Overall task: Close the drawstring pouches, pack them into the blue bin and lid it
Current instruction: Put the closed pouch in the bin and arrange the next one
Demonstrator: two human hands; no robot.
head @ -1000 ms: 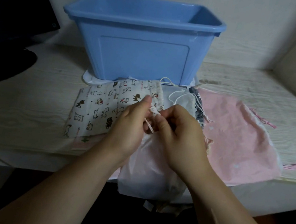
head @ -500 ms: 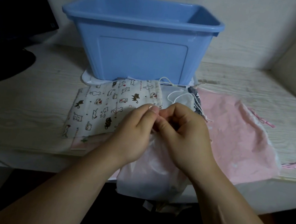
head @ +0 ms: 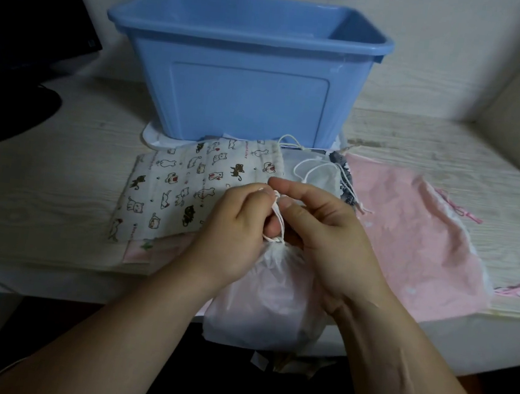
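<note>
Head view: your left hand [head: 236, 226] and right hand [head: 322, 235] both pinch white cord [head: 277, 221] above gathered neck of white pouch [head: 260, 302]. Pouch hangs partly over desk [head: 44, 190] front edge. Blue bin [head: 246, 105] behind, unlidded. Cat-print pouch [head: 182, 195] and pink pouch [head: 409, 231] lie flat on desk.

Risk: cord slips from pinch and neck loosens; pouch could slide off edge.

Versus half second ago: hands parted slightly, cord loop now exposed.

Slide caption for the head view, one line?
Left hand and right hand pinch the white drawstring of a pale pouch; cat-print pouch and pink pouch lie before the blue bin.
</note>
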